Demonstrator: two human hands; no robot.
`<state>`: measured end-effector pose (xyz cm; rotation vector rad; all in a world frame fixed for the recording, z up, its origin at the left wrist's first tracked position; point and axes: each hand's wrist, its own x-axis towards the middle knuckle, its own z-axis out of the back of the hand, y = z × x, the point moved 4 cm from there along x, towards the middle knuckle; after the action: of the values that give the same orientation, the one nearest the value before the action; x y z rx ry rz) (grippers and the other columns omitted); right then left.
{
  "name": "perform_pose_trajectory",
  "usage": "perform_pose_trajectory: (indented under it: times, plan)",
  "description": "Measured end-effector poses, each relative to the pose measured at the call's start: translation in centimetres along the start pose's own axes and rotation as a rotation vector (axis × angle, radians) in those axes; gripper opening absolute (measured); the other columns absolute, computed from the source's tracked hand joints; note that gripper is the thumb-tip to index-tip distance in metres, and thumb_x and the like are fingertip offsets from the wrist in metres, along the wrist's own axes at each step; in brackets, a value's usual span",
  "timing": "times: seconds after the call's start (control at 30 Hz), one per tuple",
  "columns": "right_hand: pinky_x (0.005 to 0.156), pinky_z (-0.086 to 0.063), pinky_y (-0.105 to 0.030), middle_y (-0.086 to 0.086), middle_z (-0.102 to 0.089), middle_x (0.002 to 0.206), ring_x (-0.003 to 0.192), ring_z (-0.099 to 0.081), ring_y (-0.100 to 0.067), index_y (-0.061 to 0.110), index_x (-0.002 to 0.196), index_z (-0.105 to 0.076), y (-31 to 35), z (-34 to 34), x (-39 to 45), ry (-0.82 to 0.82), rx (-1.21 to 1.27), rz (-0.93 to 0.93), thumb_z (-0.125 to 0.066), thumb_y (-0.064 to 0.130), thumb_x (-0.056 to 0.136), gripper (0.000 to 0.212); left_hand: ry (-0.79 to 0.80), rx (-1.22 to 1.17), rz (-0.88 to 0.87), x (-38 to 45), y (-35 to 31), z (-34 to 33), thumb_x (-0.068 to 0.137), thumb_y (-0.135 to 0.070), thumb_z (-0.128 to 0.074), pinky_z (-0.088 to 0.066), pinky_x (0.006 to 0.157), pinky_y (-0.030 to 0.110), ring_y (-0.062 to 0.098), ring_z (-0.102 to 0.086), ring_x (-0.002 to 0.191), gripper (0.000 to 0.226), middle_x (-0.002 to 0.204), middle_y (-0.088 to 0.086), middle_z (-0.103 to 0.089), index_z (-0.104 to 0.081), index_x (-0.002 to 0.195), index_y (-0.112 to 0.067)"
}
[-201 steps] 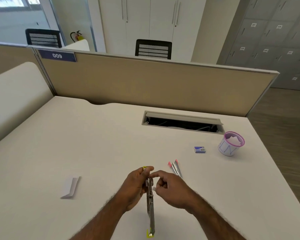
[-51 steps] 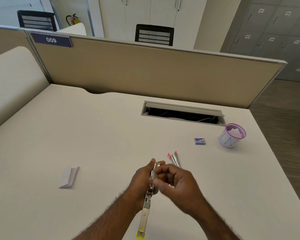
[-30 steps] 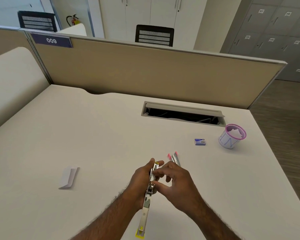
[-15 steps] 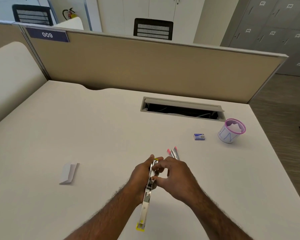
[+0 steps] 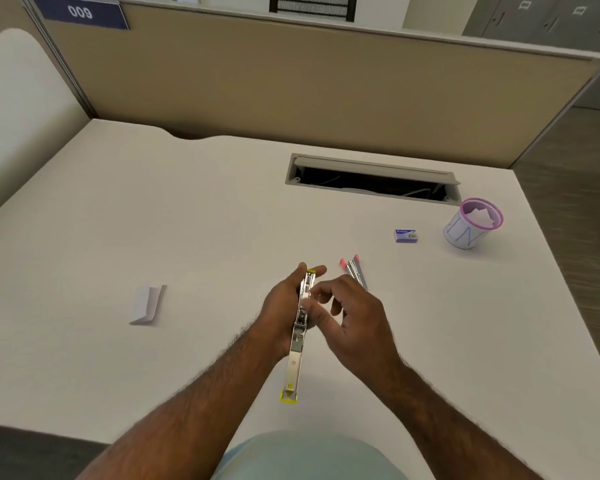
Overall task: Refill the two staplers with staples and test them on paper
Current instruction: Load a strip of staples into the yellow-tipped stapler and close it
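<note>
A yellow-tipped metal stapler (image 5: 296, 355) is swung fully open into one long strip above the white desk (image 5: 153, 220). My left hand (image 5: 283, 306) grips its far half from the left. My right hand (image 5: 350, 320) touches the stapler's middle with thumb and fingertips, the other fingers spread; whether it holds staples I cannot tell. A pink-tipped stapler (image 5: 355, 271) lies on the desk just beyond my right hand, partly hidden by it. The small blue staple box (image 5: 406, 235) sits further right. A folded white paper (image 5: 147, 304) lies to the left.
A white cup with a purple rim (image 5: 471, 224) stands at the right, paper inside. A cable opening (image 5: 371, 181) is cut into the desk behind. A beige partition (image 5: 309, 91) closes the far edge. The desk's right edge drops to the floor.
The camera has tilted down and closer. My hands have stayed at the open stapler, the right fingers shifting along its middle. Nothing else on the desk moved.
</note>
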<state>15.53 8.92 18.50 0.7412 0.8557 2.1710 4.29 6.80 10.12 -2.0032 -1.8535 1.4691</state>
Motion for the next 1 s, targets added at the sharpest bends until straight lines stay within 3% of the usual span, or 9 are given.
perform_pose_trajectory:
  times: [0.07, 0.17, 0.23, 0.3, 0.4, 0.53, 0.77, 0.87, 1.0]
  plan:
    - [0.06, -0.041, -0.016, 0.017, -0.055, 0.081, 0.069, -0.049, -0.002, 0.026, 0.09, -0.061, -0.1, -0.4, -0.4, -0.011, -0.045, 0.001, -0.063, 0.052, 0.084, 0.027, 0.006, 0.02, -0.007, -0.1, 0.0, -0.1, 0.094, -0.051, -0.047, -0.047, 0.054, 0.021, 0.006, -0.054, 0.053, 0.04, 0.06, -0.003, -0.057, -0.075, 0.103, -0.024]
    - [0.059, -0.045, -0.023, 0.014, -0.057, 0.08, 0.066, -0.05, -0.004, 0.024, 0.087, -0.063, -0.8, -0.4, 0.1, -0.05, -0.012, -0.067, -0.066, 0.046, 0.084, 0.022, 0.019, 0.041, -0.037, -0.3, 0.2, -0.6, 0.093, -0.051, -0.048, -0.046, 0.08, 0.029, 0.01, -0.063, 0.073, 0.041, 0.07, -0.003, -0.066, -0.075, 0.105, -0.022]
    - [0.06, -0.048, -0.032, 0.011, -0.06, 0.079, 0.067, -0.052, -0.007, 0.022, 0.087, -0.068, -1.1, -0.5, 0.3, -0.023, 0.052, -0.063, -0.065, 0.043, 0.086, 0.021, 0.026, 0.043, -0.033, -0.5, 0.1, -0.8, 0.092, -0.051, -0.05, -0.047, 0.083, 0.031, 0.011, -0.064, 0.083, 0.04, 0.079, 0.0, -0.067, -0.074, 0.108, -0.022]
    - [0.061, -0.048, -0.035, 0.008, -0.059, 0.077, 0.07, -0.054, -0.01, 0.022, 0.087, -0.071, -0.9, -0.9, 0.0, 0.03, 0.094, -0.02, -0.064, 0.041, 0.087, 0.021, 0.033, 0.042, -0.028, -0.6, 0.0, -0.7, 0.093, -0.05, -0.049, -0.05, 0.065, 0.026, 0.011, -0.058, 0.068, 0.041, 0.069, 0.001, -0.057, -0.072, 0.111, -0.022]
    - [0.063, -0.048, -0.032, 0.009, -0.057, 0.077, 0.075, -0.054, -0.01, 0.029, 0.088, -0.073, -0.7, -1.2, -0.8, 0.062, 0.135, 0.0, -0.057, 0.053, 0.087, 0.028, 0.011, 0.037, -0.054, -0.4, -0.4, -0.5, 0.095, -0.048, -0.048, -0.038, 0.041, 0.022, 0.008, -0.04, 0.04, 0.043, 0.049, -0.003, -0.041, -0.069, 0.116, -0.017]
    - [0.06, -0.049, -0.031, 0.012, -0.053, 0.08, 0.078, -0.051, -0.007, 0.032, 0.097, -0.068, -0.7, -0.9, -1.2, 0.023, -0.07, 0.021, -0.048, 0.064, 0.087, 0.04, 0.004, 0.052, -0.069, -0.4, -0.4, -0.5, 0.096, -0.049, -0.045, -0.037, 0.045, 0.02, 0.006, -0.038, 0.042, 0.045, 0.047, -0.005, -0.041, -0.068, 0.117, -0.018]
    - [0.053, -0.043, -0.03, 0.005, -0.054, 0.081, 0.071, -0.049, -0.017, 0.026, 0.099, -0.065, -0.4, -0.6, -0.6, -0.055, -0.565, 0.222, -0.035, 0.068, 0.091, 0.053, -0.043, 0.091, -0.045, -0.8, 0.3, -0.8, 0.092, -0.056, -0.047, -0.039, 0.064, 0.027, 0.011, -0.044, 0.068, 0.042, 0.07, 0.0, -0.053, -0.075, 0.106, -0.027]
    - [0.056, -0.046, -0.034, 0.003, -0.057, 0.088, 0.076, -0.052, -0.02, 0.025, 0.115, -0.063, -0.5, -0.9, -0.5, -0.04, -0.66, 0.17, -0.028, 0.073, 0.089, 0.065, -0.035, 0.129, -0.059, -0.9, -0.1, -1.0, 0.092, -0.056, -0.046, -0.039, 0.063, 0.027, 0.012, -0.047, 0.066, 0.042, 0.072, 0.0, -0.063, -0.074, 0.105, -0.027]
    - [0.058, -0.047, -0.032, 0.005, -0.055, 0.095, 0.08, -0.053, -0.017, 0.024, 0.126, -0.054, -0.7, -1.2, -1.0, -0.033, -0.633, 0.123, -0.026, 0.074, 0.088, 0.068, -0.049, 0.171, -0.077, -1.0, -0.2, -1.2, 0.092, -0.056, -0.046, -0.039, 0.061, 0.027, 0.012, -0.047, 0.064, 0.041, 0.081, 0.005, -0.059, -0.074, 0.105, -0.028]
